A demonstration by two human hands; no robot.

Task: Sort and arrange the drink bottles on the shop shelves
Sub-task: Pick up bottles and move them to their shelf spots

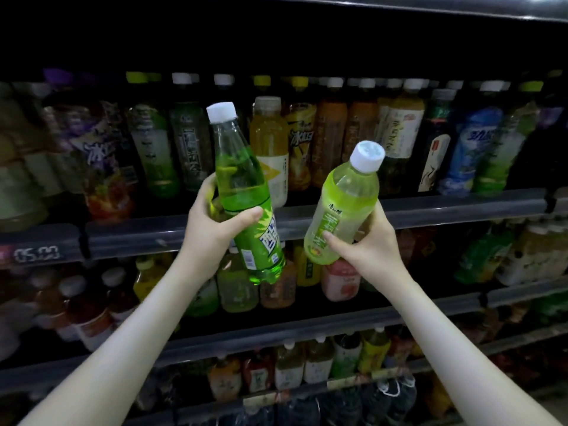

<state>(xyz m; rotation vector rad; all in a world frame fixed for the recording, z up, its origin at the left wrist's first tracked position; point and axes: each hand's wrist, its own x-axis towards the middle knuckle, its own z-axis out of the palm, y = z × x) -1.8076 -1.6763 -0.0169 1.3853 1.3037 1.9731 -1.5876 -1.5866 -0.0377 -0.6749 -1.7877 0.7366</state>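
green soda bottle: clear plastic, white cap on; bright green liquid up to about the shoulder. Tilted with cap to the left, held in the air in front of the upper shelf rail.
pale green bottle: white cap on, cloudy yellow-green drink, close to full. Tilted with cap to the right, near the green soda bottle but not touching it.
left grip: clenched round the middle of the green soda bottle, thumb across the label.
right grip: grasping the lower half of the pale green bottle, thumb on the label.
upper shelf: packed row of upright capped bottles holding orange, yellow, dark and green drinks.
middle shelf: capped bottles of yellow, green, pink and reddish drinks, partly hidden behind the two held bottles.
lower shelf: smaller capped bottles; contents too dim to tell.
done so far (judgement): shelves largely stocked, everything upright.
left to do (judgement): colours run mixed along each row, so sorting looks unfinished. Both held bottles are not yet placed; each needs a matching row.
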